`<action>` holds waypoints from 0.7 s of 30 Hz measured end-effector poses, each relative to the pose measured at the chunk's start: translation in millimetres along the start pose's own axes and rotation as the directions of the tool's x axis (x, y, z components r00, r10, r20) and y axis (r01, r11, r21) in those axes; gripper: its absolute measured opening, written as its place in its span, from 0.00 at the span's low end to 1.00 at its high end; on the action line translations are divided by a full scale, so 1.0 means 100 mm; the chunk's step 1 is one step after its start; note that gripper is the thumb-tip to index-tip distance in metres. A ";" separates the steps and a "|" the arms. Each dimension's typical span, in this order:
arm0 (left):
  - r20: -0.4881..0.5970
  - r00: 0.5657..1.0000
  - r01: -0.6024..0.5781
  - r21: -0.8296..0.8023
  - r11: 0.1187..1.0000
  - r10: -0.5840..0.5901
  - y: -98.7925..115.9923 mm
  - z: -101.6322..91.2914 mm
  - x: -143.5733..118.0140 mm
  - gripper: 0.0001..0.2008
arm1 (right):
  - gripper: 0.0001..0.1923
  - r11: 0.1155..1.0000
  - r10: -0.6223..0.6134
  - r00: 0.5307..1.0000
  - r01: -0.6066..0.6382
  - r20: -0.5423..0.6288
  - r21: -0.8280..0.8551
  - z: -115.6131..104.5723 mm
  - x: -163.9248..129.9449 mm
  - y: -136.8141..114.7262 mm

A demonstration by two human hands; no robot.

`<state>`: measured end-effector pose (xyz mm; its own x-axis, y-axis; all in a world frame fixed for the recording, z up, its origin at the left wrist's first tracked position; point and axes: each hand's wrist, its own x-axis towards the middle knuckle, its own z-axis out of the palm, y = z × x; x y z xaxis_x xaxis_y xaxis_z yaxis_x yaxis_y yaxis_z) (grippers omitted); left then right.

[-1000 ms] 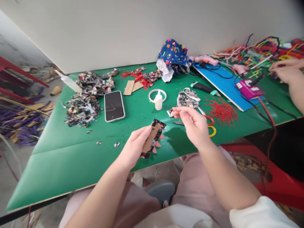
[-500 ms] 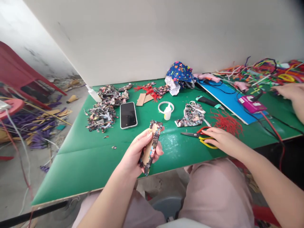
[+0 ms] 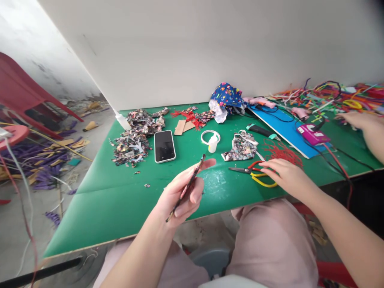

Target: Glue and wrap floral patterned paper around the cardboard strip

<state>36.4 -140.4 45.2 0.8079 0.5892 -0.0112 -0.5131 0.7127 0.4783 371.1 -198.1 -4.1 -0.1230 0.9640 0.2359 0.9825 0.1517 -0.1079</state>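
My left hand (image 3: 186, 196) is closed around a fabric-covered cardboard strip (image 3: 187, 186), held edge-on above the table's front edge, so its flat faces barely show. Dark floral cloth wraps the strip. Flat on the green table lies a pair of scissors (image 3: 255, 172) with one red and one yellow handle, blades toward the left. My right hand (image 3: 288, 174) is at these handles with its fingers stretched out and apart; the fingertips overlap the handles. A small white glue bottle (image 3: 213, 144) stands beside a white ring (image 3: 205, 133). Right of it lies a floral cloth scrap (image 3: 241, 147).
A phone (image 3: 165, 146) and floral scraps (image 3: 133, 148) lie at the left. Cardboard pieces (image 3: 183, 127), a utility knife (image 3: 262, 131), red threads (image 3: 282, 153), a blue board (image 3: 279, 124) and a purple corded box (image 3: 313, 134) lie farther back. Another person's hand (image 3: 357, 119) is at right.
My left hand has turned the strip from its cardboard face to its thin edge. My right hand stays at the scissors, shifted slightly. The view has shifted a little.
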 end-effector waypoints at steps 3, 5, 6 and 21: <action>0.041 0.999 0.018 -0.055 0.998 -0.016 0.00 -0.02 -0.02 0.19 | 0.17 0.999 -0.013 0.999 0.014 0.036 -0.036 0.08 -0.04 0.08; 0.051 0.998 0.032 -0.068 0.997 -0.028 -0.01 -0.03 -0.03 0.19 | 0.16 0.999 -0.008 0.997 0.011 0.075 -0.034 0.15 -0.05 0.14; 0.051 0.998 0.036 -0.065 0.997 -0.033 -0.01 -0.03 -0.04 0.19 | 0.16 0.999 -0.005 0.995 0.008 0.097 -0.032 0.18 -0.05 0.16; -0.311 0.950 0.144 0.391 0.909 -0.017 0.05 0.15 0.00 0.26 | 0.20 0.983 -0.176 0.984 0.174 -0.034 -0.067 -0.45 -0.17 -0.27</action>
<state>38.1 -142.5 61.1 0.6862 0.6662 -0.2920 -0.2367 0.5841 0.7764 352.8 -228.2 38.4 -0.2893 0.9142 0.2839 0.9533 0.3019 -0.0005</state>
